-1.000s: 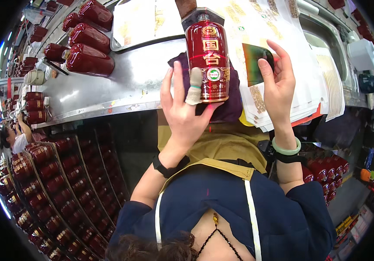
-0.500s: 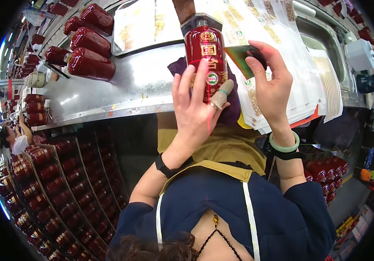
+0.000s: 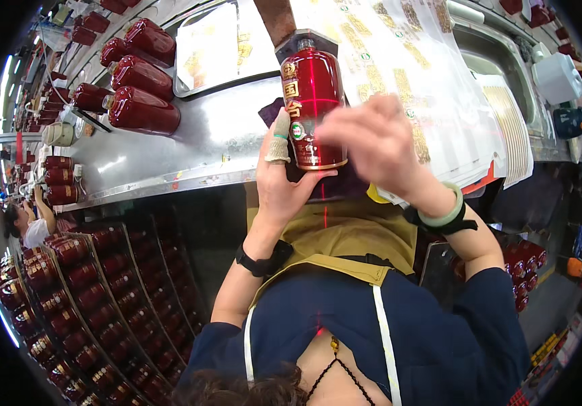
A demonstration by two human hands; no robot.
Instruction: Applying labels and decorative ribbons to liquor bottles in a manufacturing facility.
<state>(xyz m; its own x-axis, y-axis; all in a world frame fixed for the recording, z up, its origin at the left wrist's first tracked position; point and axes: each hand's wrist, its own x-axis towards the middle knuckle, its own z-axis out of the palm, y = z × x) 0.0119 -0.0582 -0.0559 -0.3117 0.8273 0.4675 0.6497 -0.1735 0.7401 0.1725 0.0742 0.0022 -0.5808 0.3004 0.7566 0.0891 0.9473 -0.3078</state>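
Observation:
A glossy dark-red bottle (image 3: pixel 328 88) with gold markings and a small round green-and-white emblem lies on its back, neck away from me, at the worktable's front edge. My left hand (image 3: pixel 278 189) is closed on its lower end, fingers along the left side and thumb by the base. A knitted cover (image 3: pixel 278 142) sheathes one finger. Over the bottle's lower right side, my right hand (image 3: pixel 389 145) is smeared by motion; whether it holds anything cannot be made out. Thin red light lines cross on the bottle. A purple cloth (image 3: pixel 270 111) shows beside it.
Beyond the neck stands a metal support (image 3: pixel 284 44). Several red bottles (image 3: pixel 143 111) lie at left, near a tray (image 3: pixel 181 84) with gold-printed sheets. More printed sheets (image 3: pixel 439 152) are stacked at right, before a metal sink (image 3: pixel 500 47). Racks of bottles (image 3: pixel 81 298) stand lower left.
The bottle has turned so its gold markings face left. My left hand has moved from its front to its lower left side. My right hand came in; its dark flat scraper no longer shows.

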